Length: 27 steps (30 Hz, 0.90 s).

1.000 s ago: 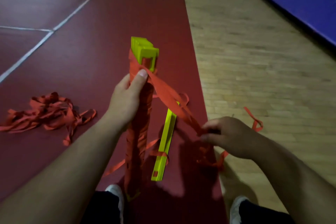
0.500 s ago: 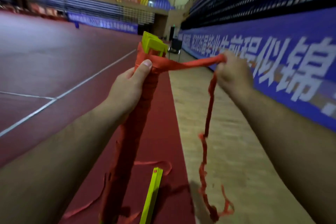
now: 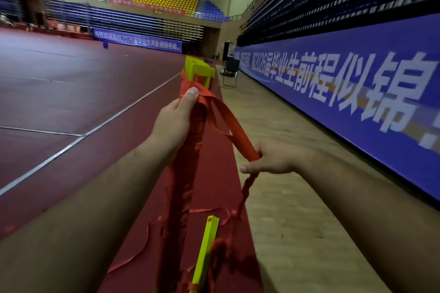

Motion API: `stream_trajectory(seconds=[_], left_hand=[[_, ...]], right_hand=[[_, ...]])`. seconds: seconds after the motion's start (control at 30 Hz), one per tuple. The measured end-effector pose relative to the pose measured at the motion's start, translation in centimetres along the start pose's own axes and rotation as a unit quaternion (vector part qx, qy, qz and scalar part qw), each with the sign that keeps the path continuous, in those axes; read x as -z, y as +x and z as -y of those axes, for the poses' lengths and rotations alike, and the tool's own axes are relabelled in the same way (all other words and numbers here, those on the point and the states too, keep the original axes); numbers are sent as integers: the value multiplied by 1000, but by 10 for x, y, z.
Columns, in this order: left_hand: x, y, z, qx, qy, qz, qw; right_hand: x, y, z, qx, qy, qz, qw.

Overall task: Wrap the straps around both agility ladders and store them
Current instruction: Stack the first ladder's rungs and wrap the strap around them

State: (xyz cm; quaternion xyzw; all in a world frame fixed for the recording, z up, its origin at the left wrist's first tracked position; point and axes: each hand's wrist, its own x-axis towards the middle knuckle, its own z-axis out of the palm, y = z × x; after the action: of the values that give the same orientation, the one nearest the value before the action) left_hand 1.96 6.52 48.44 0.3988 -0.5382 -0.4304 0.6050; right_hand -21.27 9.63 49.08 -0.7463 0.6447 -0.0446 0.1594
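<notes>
Toward twelve o'clock, the first agility ladder (image 3: 199,71) is held tilted upward as a stacked bundle of yellow rungs, its length already bound in red. It is gripped just below its top by the left hand (image 3: 173,121), whose thumb (image 3: 191,96) is pressed flat on the latest turn; the other fingers are hidden behind the bundle. The free run of red strap (image 3: 234,131) is drawn down toward four o'clock and pinched in the curled fingers and thumb of the right hand (image 3: 273,159). From that fist the tail is left hanging to the floor near six o'clock, where it is bunched just beside the second ladder (image 3: 206,247), a folded yellow stack lying unwrapped on the red mat (image 3: 221,185).

Slack is judged the main risk: if the thumb were lifted before tension is taken, the top turns could loosen and slide. The trailing tail could also be snagged on the second ladder or on the loose strap (image 3: 133,259) at seven o'clock, and that stack dragged along.

Open court is offered from nine to eleven o'clock. Swinging room at three o'clock is bounded by the blue banner wall (image 3: 357,83) beyond the wooden floor (image 3: 297,197). A folding chair (image 3: 229,71) stands well apart at one o'clock.
</notes>
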Motion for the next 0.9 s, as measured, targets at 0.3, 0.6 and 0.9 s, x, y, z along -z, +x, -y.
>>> stream_trajectory(seconds=[0.3, 0.6, 0.9], left_hand=[[3, -3, 2, 5, 43, 23, 999], [21, 15, -6, -27, 38, -58, 997], [19, 14, 12, 7, 78, -46, 996]], right_hand=[[-12, 2, 16, -94, -80, 209, 970], [49, 8, -7, -122, -113, -423, 890], [-15, 28, -23, -35, -215, -118, 969]])
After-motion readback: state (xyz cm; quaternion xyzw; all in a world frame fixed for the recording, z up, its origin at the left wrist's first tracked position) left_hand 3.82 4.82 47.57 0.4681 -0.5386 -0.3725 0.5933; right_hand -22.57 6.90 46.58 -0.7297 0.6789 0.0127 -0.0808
